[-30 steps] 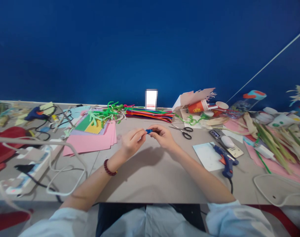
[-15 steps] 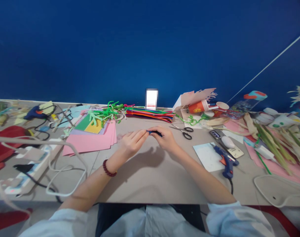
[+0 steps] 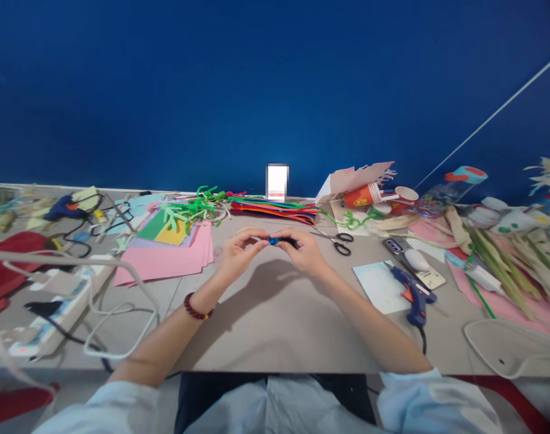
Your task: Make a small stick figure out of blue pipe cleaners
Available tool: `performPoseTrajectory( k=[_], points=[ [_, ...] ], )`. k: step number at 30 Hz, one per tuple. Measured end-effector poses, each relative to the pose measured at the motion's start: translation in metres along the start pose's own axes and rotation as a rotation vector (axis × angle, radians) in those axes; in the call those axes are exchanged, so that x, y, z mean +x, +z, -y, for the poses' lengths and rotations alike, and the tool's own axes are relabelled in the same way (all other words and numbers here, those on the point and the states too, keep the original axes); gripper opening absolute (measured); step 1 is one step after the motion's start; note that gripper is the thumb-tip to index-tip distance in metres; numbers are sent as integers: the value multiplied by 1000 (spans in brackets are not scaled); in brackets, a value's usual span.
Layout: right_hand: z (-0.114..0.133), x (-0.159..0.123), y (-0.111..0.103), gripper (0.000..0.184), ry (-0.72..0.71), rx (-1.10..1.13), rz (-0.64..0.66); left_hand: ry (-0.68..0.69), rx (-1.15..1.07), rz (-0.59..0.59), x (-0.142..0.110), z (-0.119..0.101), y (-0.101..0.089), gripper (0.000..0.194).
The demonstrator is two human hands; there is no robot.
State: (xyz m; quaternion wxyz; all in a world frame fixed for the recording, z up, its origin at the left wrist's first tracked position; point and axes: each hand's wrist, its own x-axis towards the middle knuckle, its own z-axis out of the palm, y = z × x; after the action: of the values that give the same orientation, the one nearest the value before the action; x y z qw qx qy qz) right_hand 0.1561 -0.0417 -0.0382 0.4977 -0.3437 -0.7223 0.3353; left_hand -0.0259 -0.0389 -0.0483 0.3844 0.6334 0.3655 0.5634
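Both hands meet over the middle of the table at a small, dark-to-bright blue piece [image 3: 274, 240]; its kind is too small to make out. My right hand [image 3: 302, 248] is closed around it, with its dark part running under the fingers. My left hand [image 3: 239, 250] pinches at its left end, thumb and fingertips together, a bead bracelet on the wrist. Just beyond the hands lies a bundle of coloured pipe cleaners [image 3: 275, 210]. Black-handled scissors [image 3: 341, 242] rest right of my right hand.
Pink paper sheets [image 3: 161, 262] and green fuzzy pieces [image 3: 193, 208] lie left, near a white power strip [image 3: 60, 313] with looping cables. On the right are a blue glue gun [image 3: 415, 292], a phone [image 3: 395, 246], a red paper cup [image 3: 363, 196] and dried husks [image 3: 505, 259]. A blue wall [image 3: 275, 90] stands behind.
My left fingers have shifted from lying extended over the blue piece's end to a raised, bent pinch with the thumb. More bright blue shows between the hands. My right hand stays nearly still.
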Motion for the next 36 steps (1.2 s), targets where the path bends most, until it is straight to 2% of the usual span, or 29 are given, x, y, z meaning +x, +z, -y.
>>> performPoseTrajectory(
  k=[7, 12, 16, 20, 23, 27, 32, 36],
  points=[
    [3, 0, 0, 17, 48, 13, 32, -219, -237, 47, 2, 0, 6, 23],
    [2, -1, 1, 17, 93, 67, 23, -222, -248, 33, -2, -2, 8, 27],
    [4, 1, 3, 21, 230, 241, 32, -222, -253, 22, -4, -4, 8, 27],
    [6, 5, 5, 33, 381, 509, 73, -180, -238, 21, -3, -5, 7, 23],
    [6, 6, 5, 40, 452, 601, 93, -125, -199, -2, -4, -3, 7, 22],
    [9, 7, 5, 43, 493, 609, 84, -30, -59, -15, -5, -1, 7, 22],
    [16, 6, 6, 36, 528, 590, 24, 61, 105, -55, -4, -4, 7, 16],
    [14, 4, 10, 35, 563, 570, -30, 187, 235, -74, -6, -7, 8, 14]
  ],
)
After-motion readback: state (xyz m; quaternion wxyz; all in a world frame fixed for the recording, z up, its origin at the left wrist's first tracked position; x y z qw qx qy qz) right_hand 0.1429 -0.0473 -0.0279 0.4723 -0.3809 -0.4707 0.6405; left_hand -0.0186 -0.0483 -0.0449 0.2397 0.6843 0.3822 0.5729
